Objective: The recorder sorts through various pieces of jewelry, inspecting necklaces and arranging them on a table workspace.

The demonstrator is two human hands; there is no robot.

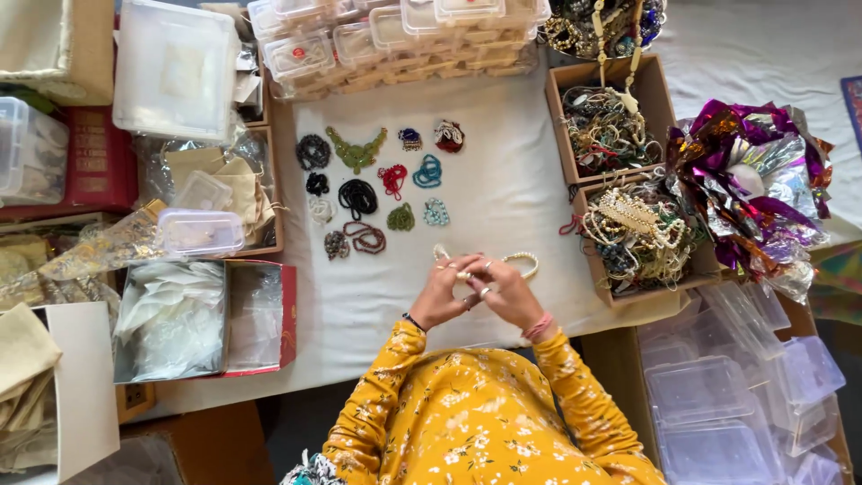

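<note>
Both hands, left (442,295) and right (507,292), pinching a pearl necklace (523,260) over the white cloth (503,189), two cardboard boxes (564,81) heaped with jewellery (right side), red box (285,314) holding plastic bags, clear cases (700,395) stacked.

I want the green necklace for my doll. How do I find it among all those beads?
Look at the white cloth, where small bead bundles lie in rows. In the top row, second from the left, lies the green necklace. It alone is spread open in a wide V; the others are coiled.
</note>
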